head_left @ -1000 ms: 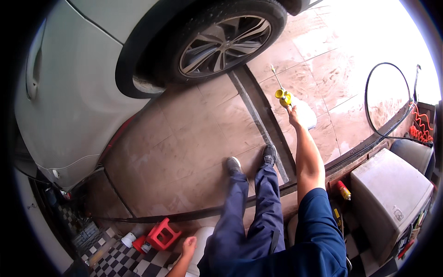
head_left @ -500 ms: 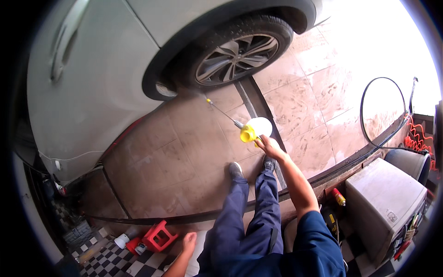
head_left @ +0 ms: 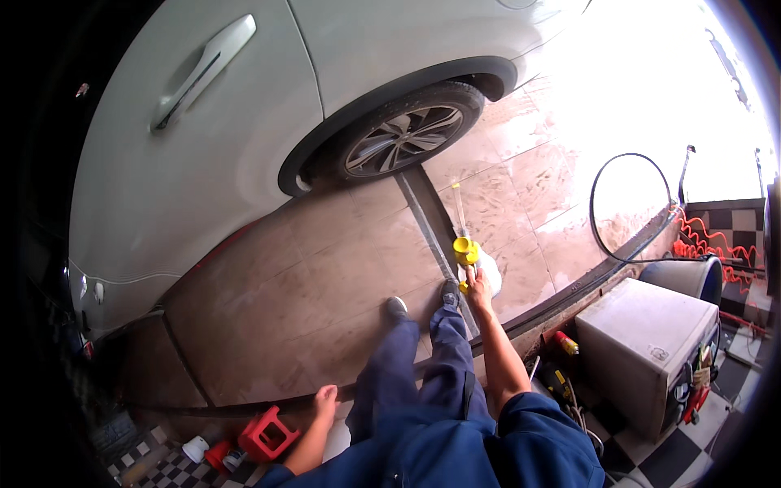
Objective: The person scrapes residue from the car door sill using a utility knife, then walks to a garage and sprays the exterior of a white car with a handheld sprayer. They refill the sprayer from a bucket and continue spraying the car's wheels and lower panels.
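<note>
My right hand (head_left: 478, 289) is wrapped round the grip of a pump sprayer (head_left: 467, 250) with a yellow head and a white bottle. Its thin wand points away from me, over the tiled floor to the right of the car wheel (head_left: 404, 138). The wheel has a black tyre and a silver spoked rim, and sits under the dark arch of a light-coloured car (head_left: 244, 154). My left hand (head_left: 325, 401) hangs low at my left side, loosely curled, with nothing visible in it. A red plastic stool (head_left: 268, 433) is just left of it.
A grey box-shaped cabinet (head_left: 643, 342) stands at the right, with a red-and-yellow can (head_left: 567, 342) beside it. Behind it are a drum (head_left: 687, 276), an orange coiled hose (head_left: 700, 244) and a looped black hose (head_left: 592, 207). A dark channel (head_left: 431, 207) crosses the tiled floor.
My right hand has swung the sprayer's wand away from the wheel arch, turning it to the right. The car's door handle has come further into view. My left hand stays low.
</note>
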Demonstrator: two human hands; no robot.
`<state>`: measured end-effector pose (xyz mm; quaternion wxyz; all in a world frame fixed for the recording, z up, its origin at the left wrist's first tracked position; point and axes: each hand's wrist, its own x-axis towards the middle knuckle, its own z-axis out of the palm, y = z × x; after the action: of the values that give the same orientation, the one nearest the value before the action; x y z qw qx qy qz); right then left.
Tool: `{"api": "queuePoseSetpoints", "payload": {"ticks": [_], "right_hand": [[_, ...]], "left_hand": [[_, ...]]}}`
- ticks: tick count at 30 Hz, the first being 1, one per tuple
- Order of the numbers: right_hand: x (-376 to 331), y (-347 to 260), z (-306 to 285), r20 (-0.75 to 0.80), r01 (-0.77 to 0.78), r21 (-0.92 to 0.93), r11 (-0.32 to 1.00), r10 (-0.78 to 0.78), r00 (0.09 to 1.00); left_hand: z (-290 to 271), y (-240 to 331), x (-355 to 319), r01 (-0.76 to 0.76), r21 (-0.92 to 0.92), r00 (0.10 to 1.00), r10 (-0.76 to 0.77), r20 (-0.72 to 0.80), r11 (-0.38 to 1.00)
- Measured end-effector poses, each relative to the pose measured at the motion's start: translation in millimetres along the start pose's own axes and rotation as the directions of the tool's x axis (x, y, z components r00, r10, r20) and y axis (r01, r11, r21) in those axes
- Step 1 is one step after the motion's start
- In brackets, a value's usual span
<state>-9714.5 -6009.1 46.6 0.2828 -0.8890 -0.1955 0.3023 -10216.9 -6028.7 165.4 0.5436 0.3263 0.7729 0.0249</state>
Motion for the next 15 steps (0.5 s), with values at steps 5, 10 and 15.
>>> {"api": "queuePoseSetpoints", "payload": {"ticks": [5,10,15], "right_hand": [[-10.8,9.1,-50.3,0.138,-0.081,0.411,0.908,0.027,0.990],[5.9,6.5,-92.1,0.270,0.125,0.153,0.980,-0.163,0.949],[48.4,22.9,-139.1,0.238,0.308,-0.086,0.947,-0.281,0.930]], "left_hand": [[-6.0,28.7,4.1,-0.023,0.076,1.000,0.022,0.012,0.997],[9.5,77.0,7.0,-0.026,0.087,0.998,0.030,-0.052,0.996],[67.9,148.9,-12.2,-0.118,0.076,0.989,0.124,-0.086,0.990]]}}
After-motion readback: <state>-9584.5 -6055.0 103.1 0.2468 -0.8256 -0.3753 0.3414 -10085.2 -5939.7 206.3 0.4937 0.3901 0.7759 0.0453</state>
